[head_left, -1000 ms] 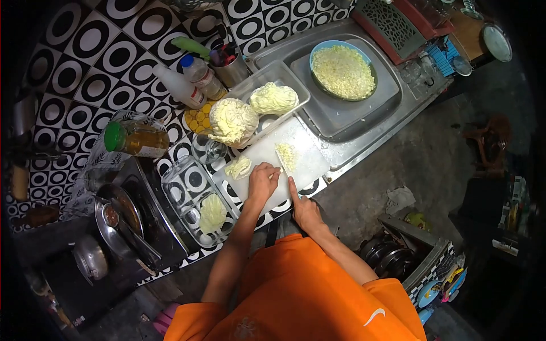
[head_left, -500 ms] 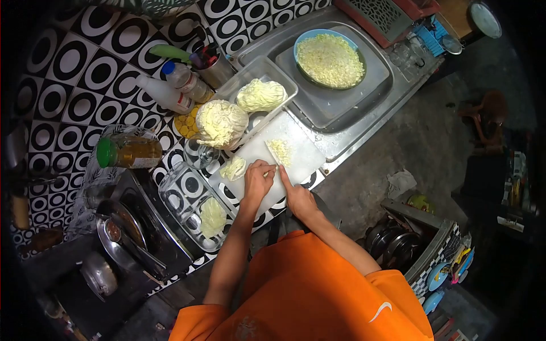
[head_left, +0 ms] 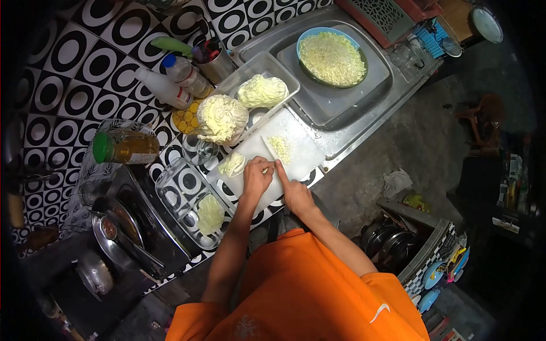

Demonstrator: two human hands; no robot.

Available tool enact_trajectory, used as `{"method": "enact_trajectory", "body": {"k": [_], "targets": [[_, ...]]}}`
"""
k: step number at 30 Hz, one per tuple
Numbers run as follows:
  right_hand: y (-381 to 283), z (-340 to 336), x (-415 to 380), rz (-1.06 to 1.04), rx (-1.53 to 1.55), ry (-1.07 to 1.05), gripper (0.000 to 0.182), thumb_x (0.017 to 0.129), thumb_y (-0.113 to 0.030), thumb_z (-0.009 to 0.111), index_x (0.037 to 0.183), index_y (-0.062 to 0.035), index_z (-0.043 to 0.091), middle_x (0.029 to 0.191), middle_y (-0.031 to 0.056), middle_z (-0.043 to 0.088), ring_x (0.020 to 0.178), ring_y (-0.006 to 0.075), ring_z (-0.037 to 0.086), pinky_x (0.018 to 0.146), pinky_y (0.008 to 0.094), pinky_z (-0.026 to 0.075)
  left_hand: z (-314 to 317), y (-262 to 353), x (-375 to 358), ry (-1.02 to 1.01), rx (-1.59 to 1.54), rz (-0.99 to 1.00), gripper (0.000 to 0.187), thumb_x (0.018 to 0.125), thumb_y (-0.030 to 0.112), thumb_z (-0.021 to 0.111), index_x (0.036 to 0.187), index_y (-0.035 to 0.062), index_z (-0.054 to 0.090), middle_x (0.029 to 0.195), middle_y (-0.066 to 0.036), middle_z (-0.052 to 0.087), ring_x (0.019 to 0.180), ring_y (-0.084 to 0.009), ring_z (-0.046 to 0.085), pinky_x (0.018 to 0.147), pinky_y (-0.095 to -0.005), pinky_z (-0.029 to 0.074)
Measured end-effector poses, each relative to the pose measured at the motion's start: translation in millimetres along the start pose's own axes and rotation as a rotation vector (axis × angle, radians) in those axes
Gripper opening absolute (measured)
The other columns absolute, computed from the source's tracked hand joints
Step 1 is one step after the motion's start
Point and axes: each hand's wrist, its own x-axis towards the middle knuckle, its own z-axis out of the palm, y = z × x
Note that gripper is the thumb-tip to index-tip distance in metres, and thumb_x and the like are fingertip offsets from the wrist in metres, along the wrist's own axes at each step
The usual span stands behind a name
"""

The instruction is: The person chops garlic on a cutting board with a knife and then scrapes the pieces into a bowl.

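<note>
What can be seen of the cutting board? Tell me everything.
The cutting board is whitish and flat, plastic by its look, lying on the patterned counter beside the sink. Chopped cabbage and a larger leafy piece rest on it. The left hand and right hand hide part of it; whether they touch it, I cannot tell.

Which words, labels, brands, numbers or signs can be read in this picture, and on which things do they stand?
No words or numbers are readable.
Orange short-sleeved cloth shirt: white swoosh mark, no letters.
White plastic bottle: red print too small to read.
Transparent jar with round green lid: side label too blurred to read.
</note>
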Motion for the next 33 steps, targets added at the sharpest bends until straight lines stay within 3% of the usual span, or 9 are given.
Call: {"method": "enact_trajectory", "body": {"k": [6, 9, 11, 16, 18, 22, 24, 29, 33], "targets": [[-4.1, -14.0, -14.6, 0.006, 0.041, -0.061, 0.086, 0.079, 0.001, 0.045, 0.145, -0.0294, -0.001, 0.078, 0.0287, 0.060, 0.078, 0.0458, 0.061, 0.074, 0.0539, 0.048, 0.3, 0.1, -0.4, 0.007, -0.079, -0.138, 0.012, 0.071, 0.006, 0.067, 0.082, 0.0078, 0.072, 0.078, -0.011, 0.062, 0.076, -0.0305, 0.056, 0.072, -0.0384, 0.045], [2.7, 1.8, -21.5, 0.051, 0.020, -0.085, 0.087, 0.079, 0.001, 0.045, 0.145, -0.0292, -0.002, 0.080, 0.0299, 0.060, 0.080, 0.0454, 0.061, 0.074, 0.0528, 0.048, 1.3, -0.5, 0.2, 0.054, -0.013, -0.052, 0.008, 0.072, 0.006, 0.068, 0.079, 0.0062, 0.071, 0.078, -0.011, 0.063, 0.072, -0.0273, 0.059, 0.065, -0.0357, 0.047], [13.6, 21.9, -10.3, 0.026, -0.007, 0.029, 0.092, 0.077, -0.002, 0.055, 0.145, -0.0259, -0.001, 0.073, 0.0286, 0.059, 0.072, 0.0461, 0.060, 0.070, 0.0511, 0.048, 2.0, -1.4, 0.7, 0.052, -0.006, -0.025, 0.007, 0.072, 0.006, 0.069, 0.078, 0.0063, 0.071, 0.077, -0.011, 0.063, 0.072, -0.0277, 0.058, 0.065, -0.0357, 0.047], [-8.3, -15.1, 0.4, 0.024, 0.040, -0.062, 0.090, 0.077, 0.001, 0.051, 0.145, -0.0275, -0.001, 0.082, 0.0300, 0.061, 0.082, 0.0447, 0.061, 0.073, 0.0506, 0.048, 5.0, -2.9, 0.7, 0.084, 0.012, -0.021, 0.008, 0.070, 0.005, 0.070, 0.079, 0.0070, 0.071, 0.076, -0.011, 0.063, 0.072, -0.0277, 0.058, 0.065, -0.0355, 0.047], [-7.0, -15.4, -7.4, -0.017, 0.061, -0.019, 0.098, 0.073, 0.000, 0.060, 0.145, -0.0252, -0.002, 0.070, 0.0281, 0.058, 0.070, 0.0454, 0.060, 0.068, 0.0501, 0.046, 4.9, -3.3, -1.6, 0.094, -0.005, -0.063, 0.009, 0.070, 0.005, 0.070, 0.079, 0.0070, 0.071, 0.075, -0.011, 0.062, 0.072, -0.0277, 0.058, 0.065, -0.0356, 0.047], [5.4, 11.2, -15.0, 0.007, -0.009, 0.033, 0.093, 0.075, 0.001, 0.054, 0.146, -0.0216, -0.002, 0.066, 0.0276, 0.057, 0.066, 0.0457, 0.059, 0.065, 0.0508, 0.046, 6.5, -4.9, -1.6, 0.086, -0.116, -0.100, 0.005, 0.069, 0.003, 0.066, 0.072, 0.0065, 0.069, 0.076, -0.012, 0.061, 0.076, -0.0312, 0.056, 0.070, -0.0393, 0.046], [2.7, 15.8, -11.4, 0.075, 0.038, 0.015, 0.092, 0.075, 0.000, 0.054, 0.146, -0.0234, 0.000, 0.072, 0.0277, 0.060, 0.073, 0.0443, 0.060, 0.070, 0.0504, 0.046, 5.5, -9.6, -1.3, 0.082, -0.137, -0.103, 0.006, 0.069, 0.003, 0.066, 0.071, 0.0071, 0.070, 0.075, -0.011, 0.061, 0.076, -0.0307, 0.056, 0.069, -0.0392, 0.046], [-12.8, -12.9, 3.5, -0.040, 0.014, 0.053, 0.088, 0.075, 0.002, 0.048, 0.146, -0.0164, -0.001, 0.061, 0.0256, 0.057, 0.060, 0.0447, 0.058, 0.059, 0.0504, 0.046, 8.0, -12.0, -6.2, 0.103, -0.024, 0.043, 0.006, 0.069, 0.007, 0.070, 0.074, 0.0090, 0.072, 0.073, -0.009, 0.060, 0.073, -0.0280, 0.055, 0.067, -0.0370, 0.045], [3.8, 8.2, -9.7, -0.143, 0.030, 0.130, 0.087, 0.075, 0.003, 0.048, 0.146, -0.0154, 0.001, 0.061, 0.0257, 0.057, 0.059, 0.0452, 0.058, 0.057, 0.0501, 0.045, 10.7, -11.0, -6.2, 0.117, -0.044, -0.014, 0.008, 0.068, 0.006, 0.069, 0.075, 0.0089, 0.072, 0.074, -0.010, 0.060, 0.075, -0.0292, 0.055, 0.070, -0.0372, 0.045]]}}
